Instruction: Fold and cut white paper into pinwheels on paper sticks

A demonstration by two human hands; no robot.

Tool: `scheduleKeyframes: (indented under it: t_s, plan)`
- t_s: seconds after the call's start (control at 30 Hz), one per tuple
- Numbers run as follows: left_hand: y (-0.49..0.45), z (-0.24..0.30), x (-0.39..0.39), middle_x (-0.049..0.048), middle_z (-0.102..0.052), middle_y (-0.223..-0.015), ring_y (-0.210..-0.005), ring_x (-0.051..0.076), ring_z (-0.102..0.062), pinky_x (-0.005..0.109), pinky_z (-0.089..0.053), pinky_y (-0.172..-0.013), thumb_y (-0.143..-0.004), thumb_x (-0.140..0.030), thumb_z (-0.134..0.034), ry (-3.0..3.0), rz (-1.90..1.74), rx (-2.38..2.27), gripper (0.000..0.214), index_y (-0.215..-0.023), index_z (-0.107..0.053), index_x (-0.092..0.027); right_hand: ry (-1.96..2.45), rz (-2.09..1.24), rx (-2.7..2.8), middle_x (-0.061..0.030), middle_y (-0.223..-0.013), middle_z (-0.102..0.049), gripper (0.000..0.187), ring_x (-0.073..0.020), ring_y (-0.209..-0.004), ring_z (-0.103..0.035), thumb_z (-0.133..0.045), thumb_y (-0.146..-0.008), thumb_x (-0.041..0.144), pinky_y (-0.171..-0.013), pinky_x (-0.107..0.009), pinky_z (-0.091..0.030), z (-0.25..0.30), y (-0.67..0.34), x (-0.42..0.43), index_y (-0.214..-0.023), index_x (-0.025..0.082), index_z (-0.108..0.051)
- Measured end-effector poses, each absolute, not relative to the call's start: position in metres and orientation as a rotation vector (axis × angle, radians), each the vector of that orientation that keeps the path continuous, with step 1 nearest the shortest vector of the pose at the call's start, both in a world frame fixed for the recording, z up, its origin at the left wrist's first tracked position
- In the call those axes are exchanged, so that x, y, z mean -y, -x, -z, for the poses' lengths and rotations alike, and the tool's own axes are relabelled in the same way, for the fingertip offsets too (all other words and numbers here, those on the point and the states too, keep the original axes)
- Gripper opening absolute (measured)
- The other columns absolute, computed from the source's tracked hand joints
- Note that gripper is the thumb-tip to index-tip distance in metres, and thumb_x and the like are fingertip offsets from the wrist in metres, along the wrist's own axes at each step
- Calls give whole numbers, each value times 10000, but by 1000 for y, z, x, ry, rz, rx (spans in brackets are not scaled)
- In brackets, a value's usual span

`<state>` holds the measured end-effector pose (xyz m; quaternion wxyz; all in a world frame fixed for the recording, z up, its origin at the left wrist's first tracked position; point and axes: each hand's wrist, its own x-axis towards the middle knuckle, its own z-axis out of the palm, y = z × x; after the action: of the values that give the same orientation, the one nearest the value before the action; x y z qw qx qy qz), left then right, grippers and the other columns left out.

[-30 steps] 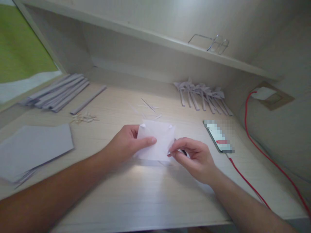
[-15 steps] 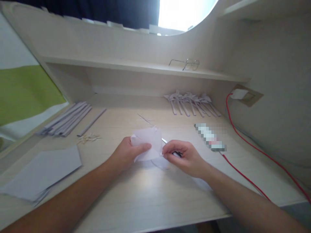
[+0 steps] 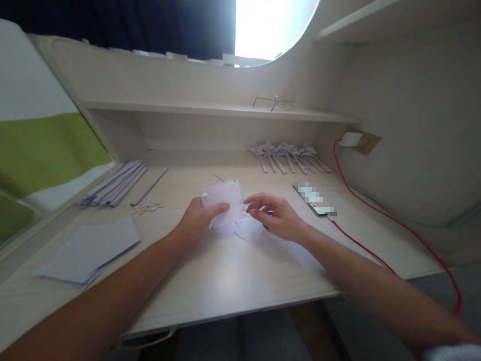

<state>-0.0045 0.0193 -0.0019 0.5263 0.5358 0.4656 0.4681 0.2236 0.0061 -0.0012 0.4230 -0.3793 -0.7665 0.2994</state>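
Note:
A small square of white paper (image 3: 222, 204) with raised corners is held in my left hand (image 3: 197, 218), the thumb lying flat across its face. My right hand (image 3: 276, 215) hovers just off the paper's right edge, fingers bent and slightly apart, with nothing visible between them. Beneath the right hand a small dark part of an object (image 3: 266, 227) shows, mostly hidden. White scraps (image 3: 246, 225) lie under the paper, and a thin pointed stick (image 3: 217, 177) peeks out behind it.
Several rolled paper sticks (image 3: 116, 185), small pale pieces (image 3: 148, 206) and a paper stack (image 3: 93, 248) lie left. Paper pinwheels (image 3: 283, 153) line the back right. A phone (image 3: 313, 198) with a red cable (image 3: 361, 243) lies right; eyeglasses (image 3: 276, 103) sit on the shelf.
My right hand has let go of the paper's right corner and drawn slightly away. The left hand keeps its hold. The whole view has shifted and tilted downward.

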Motion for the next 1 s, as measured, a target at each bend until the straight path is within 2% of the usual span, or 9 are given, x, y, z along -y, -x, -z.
scheduleKeyframes:
  t_s: [0.07, 0.17, 0.33, 0.47, 0.7, 0.8, 0.9, 0.93, 1.0]
  plan:
    - [4, 4, -19, 103, -785, -900, -748, 233, -706, 312, -531, -703, -660, -317, -830, -1242, -1138, -1072, 369, -946, -749, -98, 919, -789, 1973, -49, -950, -782, 182, -160, -844, -710, -625, -872, 179, -732, -272, -532, -2, -219, -1, -998, 189, -757]
    - [5, 6, -18, 117, -789, -943, -803, 257, -720, 340, -545, -751, -656, -343, -845, -1202, -1152, -1045, 439, -1004, -746, -94, 948, -788, 1982, -40, -866, -788, 139, -167, -813, -714, -645, -830, 147, -775, -297, -543, -5, -219, 3, -854, 187, -775]
    - [4, 9, -14, 133, -791, -951, -862, 286, -726, 361, -552, -781, -657, -396, -854, -1205, -1193, -1050, 500, -1035, -751, -86, 999, -752, 1801, -46, -833, -778, 149, -171, -787, -717, -629, -806, 132, -748, -292, -547, 1, -227, -2, -855, 173, -764]
    - [2, 11, -12, 134, -789, -1001, -881, 274, -730, 346, -552, -789, -676, -406, -853, -1191, -1195, -1068, 523, -1079, -741, -91, 1168, -532, 1775, -48, -869, -766, 192, -163, -809, -700, -590, -821, 122, -747, -279, -529, 7, -229, -6, -928, 171, -742]
    - [3, 9, -12, 122, -791, -981, -845, 259, -721, 332, -546, -788, -723, -398, -829, -1232, -1145, -1160, 403, -977, -757, -94, 1346, -556, 2008, -15, -678, -698, 64, -144, -608, -585, -734, -689, 132, -569, -255, -414, -6, -256, -14, -716, 185, -757]
    - [5, 10, -14, 104, -791, -940, -818, 253, -719, 330, -549, -762, -733, -387, -819, -1183, -1147, -1137, 367, -962, -754, -108, 1344, -635, 2027, -19, -731, -700, 68, -142, -640, -581, -733, -766, 210, -585, -253, -414, -10, -257, -19, -812, 185, -777]
    - [6, 12, -15, 90, -789, -931, -817, 248, -716, 323, -548, -745, -743, -386, -807, -1164, -1113, -1104, 363, -984, -754, -119, 1227, -967, 1984, -21, -789, -687, 240, -135, -661, -570, -678, -885, 323, -594, -251, -426, -11, -244, -17, -1051, 173, -765]
    - [6, 12, -14, 85, -789, -928, -817, 246, -715, 317, -545, -737, -745, -386, -806, -1165, -1094, -1108, 361, -986, -756, -122, 1173, -1050, 1982, -24, -816, -687, 261, -134, -682, -569, -675, -899, 339, -612, -252, -430, -11, -239, -15, -1079, 170, -759]
    - [3, 10, -11, 71, -790, -901, -794, 232, -708, 300, -540, -712, -743, -381, -808, -1162, -1063, -1128, 343, -971, -761, -129, 1129, -1129, 1946, -19, -801, -664, 224, -127, -690, -545, -672, -913, 344, -624, -252, -420, -10, -231, -9, -1001, 156, -758]
